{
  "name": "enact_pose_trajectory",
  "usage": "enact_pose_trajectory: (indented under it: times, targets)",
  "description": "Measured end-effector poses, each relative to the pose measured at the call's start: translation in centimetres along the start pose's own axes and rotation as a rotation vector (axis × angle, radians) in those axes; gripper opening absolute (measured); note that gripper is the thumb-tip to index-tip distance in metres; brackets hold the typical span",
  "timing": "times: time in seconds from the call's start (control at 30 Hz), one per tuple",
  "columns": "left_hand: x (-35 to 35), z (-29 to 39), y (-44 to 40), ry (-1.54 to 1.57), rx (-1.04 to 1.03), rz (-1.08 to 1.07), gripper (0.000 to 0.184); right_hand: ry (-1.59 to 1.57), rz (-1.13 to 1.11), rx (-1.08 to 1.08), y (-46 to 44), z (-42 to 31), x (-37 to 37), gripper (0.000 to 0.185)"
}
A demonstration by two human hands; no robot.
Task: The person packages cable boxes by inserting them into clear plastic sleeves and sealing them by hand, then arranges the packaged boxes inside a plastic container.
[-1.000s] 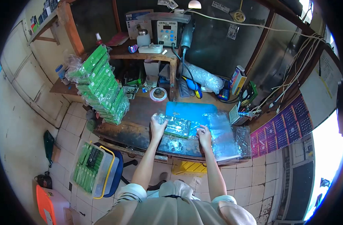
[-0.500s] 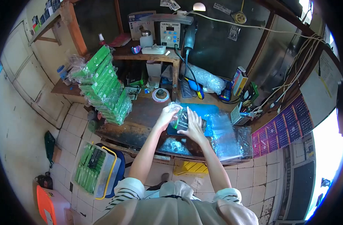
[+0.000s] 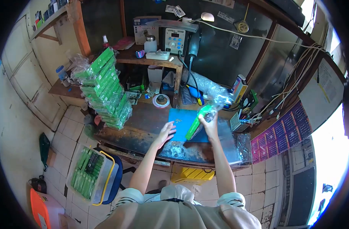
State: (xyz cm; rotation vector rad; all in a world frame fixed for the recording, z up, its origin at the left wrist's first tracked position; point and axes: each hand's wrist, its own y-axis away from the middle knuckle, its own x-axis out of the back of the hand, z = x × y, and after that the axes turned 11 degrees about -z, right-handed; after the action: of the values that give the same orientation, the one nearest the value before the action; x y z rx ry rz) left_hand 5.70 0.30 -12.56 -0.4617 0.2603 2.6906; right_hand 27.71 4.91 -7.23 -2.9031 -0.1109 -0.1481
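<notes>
My right hand [image 3: 210, 126] grips a narrow green box [image 3: 193, 127] in clear plastic wrap, tilted above the workbench. Loose plastic at the box's upper end spreads out near the bubble-wrap roll [image 3: 207, 84]. My left hand [image 3: 165, 134] is off the box, fingers apart, by the left edge of a blue mat [image 3: 182, 117]. Clear plastic sheets [image 3: 229, 147] lie to the right of the mat, partly behind my right forearm.
A tall stack of wrapped green boxes [image 3: 104, 91] stands at the bench's left. On the floor, a clear bin [image 3: 73, 177] with a yellow handle holds more green boxes. A tape roll [image 3: 161, 100], a hot-air station [image 3: 175, 40] and a pen basket [image 3: 237, 124] sit further back.
The package, earlier between both hands over the mat, is now raised to the right in my right hand, showing its green side. My left hand has let go and moved slightly left and down.
</notes>
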Motion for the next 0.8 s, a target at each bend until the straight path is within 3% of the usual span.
enact_pose_trajectory:
  times: [0.07, 0.13, 0.2, 0.37, 0.47, 0.5, 0.53, 0.63, 0.8]
  targets:
    - [-0.3, -0.5, -0.6, -0.011, 0.207, -0.046, 0.062, -0.202, 0.056, 0.049, -0.2, 1.0, 0.7, 0.066]
    - [-1.5, 0.1, -0.6, 0.129, 0.304, -0.195, 0.06, -0.278, 0.084, 0.027, 0.8, -0.6, 0.4, 0.066]
    - [-2.3, 0.3, -1.3, 0.263, 0.247, -0.298, 0.047, -0.406, 0.058, -0.074, 1.5, -0.8, 0.4, 0.069]
    - [-2.1, -0.3, -2.8, 0.52, 0.177, -0.187, 0.039, -0.616, 0.051, -0.038, 2.5, -1.0, 0.1, 0.068]
    - [-2.1, 0.8, -2.1, 0.389, 0.16, -0.206, 0.041, -0.644, 0.035, -0.012, 2.8, -1.8, 0.2, 0.067]
    - [-1.7, 0.8, -2.3, 0.381, 0.181, -0.218, 0.047, -0.632, 0.041, 0.007, 2.6, -1.4, 0.3, 0.051]
    - [-1.3, 0.7, -2.1, 0.382, 0.182, -0.214, 0.047, -0.634, 0.04, 0.003, 2.4, -1.1, 0.5, 0.051]
    - [-0.2, 1.0, -1.1, 0.351, 0.143, -0.023, 0.061, -0.582, 0.205, -0.06, 1.7, -1.6, 0.7, 0.019]
    - [3.0, 0.8, 0.6, 0.153, 0.15, 0.049, 0.052, -0.483, 0.307, 0.154, 0.8, -0.9, 4.1, 0.024]
